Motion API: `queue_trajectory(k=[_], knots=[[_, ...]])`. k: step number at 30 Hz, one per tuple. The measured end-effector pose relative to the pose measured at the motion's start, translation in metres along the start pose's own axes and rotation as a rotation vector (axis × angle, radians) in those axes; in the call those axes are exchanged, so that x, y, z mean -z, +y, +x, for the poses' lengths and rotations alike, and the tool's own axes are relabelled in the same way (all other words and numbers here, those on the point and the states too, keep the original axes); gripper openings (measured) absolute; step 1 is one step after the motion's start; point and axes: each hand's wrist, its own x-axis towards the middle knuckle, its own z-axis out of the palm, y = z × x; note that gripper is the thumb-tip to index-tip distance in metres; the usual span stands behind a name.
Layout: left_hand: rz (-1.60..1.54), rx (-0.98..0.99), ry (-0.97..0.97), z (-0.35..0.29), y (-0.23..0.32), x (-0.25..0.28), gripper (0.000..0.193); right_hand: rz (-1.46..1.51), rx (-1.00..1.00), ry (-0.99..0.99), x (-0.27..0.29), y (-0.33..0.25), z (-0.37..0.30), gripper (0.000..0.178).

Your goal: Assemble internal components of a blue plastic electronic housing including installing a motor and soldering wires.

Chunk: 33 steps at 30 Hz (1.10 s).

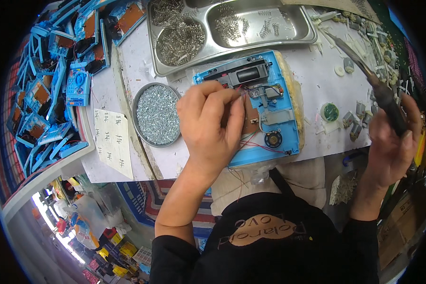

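Observation:
My left hand point(210, 118) is over an opened blue plastic case point(265, 155), thumb and forefinger pinched together on what looks like a thin red wire. Inside the case are a black battery compartment point(246, 75), a brown circuit board point(252, 122), a small motor unit point(270, 92) and a round speaker point(273, 139). Red wires trail over its near edge. Off to the right, my right hand point(388, 146) is closed round the dark handle of a soldering iron point(390, 102). The iron's metal shaft slants up and left, its tip apart from the case.
A steel compartment tray point(232, 46) with springs and small metal parts stands behind. Left of my hand sit a round dish of screws point(158, 113) and a marked paper sheet point(113, 142). Blue casings point(38, 97) pile up far left. Small motors point(357, 118) and a green spool point(330, 111) lie right.

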Motion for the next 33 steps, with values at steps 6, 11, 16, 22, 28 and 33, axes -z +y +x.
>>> queue_trajectory(k=[6, 11, 16, 22, 28, 33], knots=[[0.048, 0.020, 0.041, 0.009, -0.006, -0.005, 0.018, -0.195, 0.193, -0.338, -0.028, 0.012, -0.001, 0.032], [0.058, 0.010, 0.014, 0.010, -0.004, -0.004, 0.015, -0.335, 0.397, -0.454, -0.052, 0.020, 0.005, 0.028], [0.088, 0.002, 0.008, 0.011, -0.003, -0.004, 0.013, -0.436, 0.406, -0.487, -0.063, 0.021, 0.005, 0.031], [0.110, -0.015, 0.020, 0.012, -0.003, -0.007, 0.015, -0.457, 0.419, -0.483, -0.069, 0.023, 0.003, 0.033], [0.113, -0.025, 0.025, 0.011, -0.004, -0.007, 0.016, -0.481, 0.423, -0.489, -0.071, 0.025, 0.003, 0.032], [0.110, -0.023, 0.020, 0.012, -0.004, -0.007, 0.017, -0.494, 0.427, -0.489, -0.071, 0.025, 0.004, 0.031]])
